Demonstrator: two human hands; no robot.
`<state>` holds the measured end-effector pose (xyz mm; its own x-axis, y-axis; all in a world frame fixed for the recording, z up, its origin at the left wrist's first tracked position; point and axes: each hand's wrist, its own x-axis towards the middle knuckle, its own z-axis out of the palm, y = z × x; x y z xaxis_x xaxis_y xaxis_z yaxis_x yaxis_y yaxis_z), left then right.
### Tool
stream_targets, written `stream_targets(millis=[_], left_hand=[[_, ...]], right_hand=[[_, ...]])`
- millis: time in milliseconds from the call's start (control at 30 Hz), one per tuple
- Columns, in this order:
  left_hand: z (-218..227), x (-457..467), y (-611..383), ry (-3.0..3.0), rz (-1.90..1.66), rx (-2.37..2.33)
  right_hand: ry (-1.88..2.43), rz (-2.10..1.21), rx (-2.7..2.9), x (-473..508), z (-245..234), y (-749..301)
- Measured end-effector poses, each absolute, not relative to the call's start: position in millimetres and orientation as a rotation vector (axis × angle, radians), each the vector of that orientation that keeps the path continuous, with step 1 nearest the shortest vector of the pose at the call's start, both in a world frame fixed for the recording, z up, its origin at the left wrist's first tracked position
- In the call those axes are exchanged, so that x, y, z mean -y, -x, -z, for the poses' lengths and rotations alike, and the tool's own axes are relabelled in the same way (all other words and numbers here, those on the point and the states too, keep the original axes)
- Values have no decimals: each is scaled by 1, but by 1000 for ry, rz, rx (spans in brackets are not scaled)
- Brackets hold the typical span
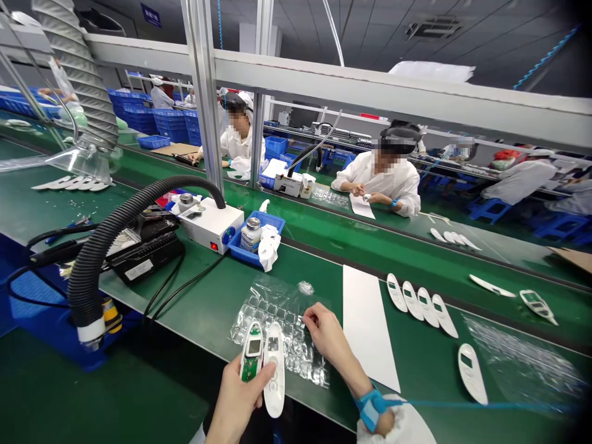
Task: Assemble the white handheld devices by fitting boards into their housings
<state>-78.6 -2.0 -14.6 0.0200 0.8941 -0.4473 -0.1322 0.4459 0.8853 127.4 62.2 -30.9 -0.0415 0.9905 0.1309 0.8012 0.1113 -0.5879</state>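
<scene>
My left hand (pixel 243 394) grips two elongated white plastic housing halves side by side. One housing half with a green circuit board (pixel 252 354) shows a small dark-framed display. The other, a white cover (pixel 274 376), has a window near its top and round button openings below; my thumb presses on it. My right hand (pixel 322 330), a blue wrist strap (pixel 370 407) at its wrist, is closed in a pinch over the right side of a clear plastic blister sheet (pixel 296 345) with square pockets. Whatever sits between those fingertips is too small to make out.
Several white covers (pixel 417 302) lie in a row right of a white sheet (pixel 367 320). Another cover (pixel 472 373) rests near clear plastic (pixel 522 357). A blue tray (pixel 256 240) holds a bottle; a black hose (pixel 115 228) arches at left. Co-workers (pixel 388 172) sit across the green belt (pixel 319 228).
</scene>
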Motion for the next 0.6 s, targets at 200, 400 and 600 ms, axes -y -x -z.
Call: stream_targets(millis=[200,400,600], left_hand=[[14,3,75,-769,-959,-1317],[15,2,71,-867,-865,-1286],[16,4,65,-901,-880,-1275]], right_hand=[[1589,-359,1798,-39,19,-117],[1432,-774,1681,-22,-18,-111],[1492,-826,1819,-13,-26,-99]])
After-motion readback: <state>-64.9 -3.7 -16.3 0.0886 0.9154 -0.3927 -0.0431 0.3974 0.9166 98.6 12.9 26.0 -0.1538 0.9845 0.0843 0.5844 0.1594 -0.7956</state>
